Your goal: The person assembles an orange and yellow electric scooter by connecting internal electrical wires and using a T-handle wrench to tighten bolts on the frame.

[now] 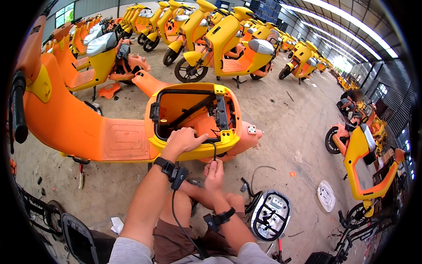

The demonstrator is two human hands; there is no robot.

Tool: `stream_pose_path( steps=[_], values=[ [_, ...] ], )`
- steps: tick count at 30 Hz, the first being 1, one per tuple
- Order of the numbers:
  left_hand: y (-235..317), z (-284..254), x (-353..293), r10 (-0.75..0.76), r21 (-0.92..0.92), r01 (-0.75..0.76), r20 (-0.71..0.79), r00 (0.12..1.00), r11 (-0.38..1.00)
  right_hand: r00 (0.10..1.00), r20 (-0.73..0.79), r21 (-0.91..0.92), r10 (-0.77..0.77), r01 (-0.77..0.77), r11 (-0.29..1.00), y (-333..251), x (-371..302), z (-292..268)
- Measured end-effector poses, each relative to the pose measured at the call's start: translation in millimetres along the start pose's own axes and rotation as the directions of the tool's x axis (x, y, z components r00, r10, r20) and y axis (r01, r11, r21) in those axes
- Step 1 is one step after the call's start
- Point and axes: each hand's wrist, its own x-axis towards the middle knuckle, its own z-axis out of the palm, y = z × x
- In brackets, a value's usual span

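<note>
Far left: black handlebar grip (18, 108), part of the orange-and-yellow scooter (66, 121) standing side-on before the person. Lower left, on the floor: one dark shell (79, 237) with a raised oval rim; interior too dark to read.

Left of centre: orange footboard (125, 140), ribbed panel, bare.

Centre: open compartment (176, 103) in the scooter's rear body, yellow-rimmed, black edging. Contents: a slanting black bar (193, 111); at its right side, a black bracket (221, 110) with thin wires beside it; a loose orange surface or panel low down, identity unclear.

At its near rim: left hand (187, 140), laid over the edge, fingertips hidden; whether it grips anything cannot be told. Just right: black cord (215, 152), arching over the rim. Below, right hand (214, 171), thumb and fingers pinched on the cord. Hands near each other, apart.

Right: upturned seat (271, 215), pale hollow underside holding black strips; then white oval cover (325, 196), flat on the floor.
</note>
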Motion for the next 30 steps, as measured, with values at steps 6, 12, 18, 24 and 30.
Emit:
stream_pose_path(
  steps=[6,12,18,24,30],
  values=[
    [0.8,-0.4,6.4,-0.017,0.006,0.016,0.041,0.999,1.000,0.992,-0.090,-0.070,-0.093,0.087,0.994,6.1,-2.9,3.9],
    [0.3,0.5,8.9,-0.072,-0.026,0.073,0.042,0.996,0.997,0.960,0.051,0.107,0.276,-0.280,0.954,-69.0,-6.7,-11.7],
    [-0.7,0.5,5.8,-0.130,-0.049,0.134,0.073,0.989,0.990,0.930,0.093,0.044,0.355,-0.360,0.932,-82.8,-13.4,-15.8],
    [3.3,-2.5,6.8,-0.135,-0.019,0.137,0.073,0.988,0.990,0.989,-0.088,-0.167,-0.116,0.100,0.981,22.4,-10.5,-5.4],
    [6.0,1.3,4.3,-0.128,0.005,0.128,0.016,0.992,0.992,0.935,-0.073,-0.465,-0.347,0.276,0.841,44.1,7.6,-10.0]
  ],
)
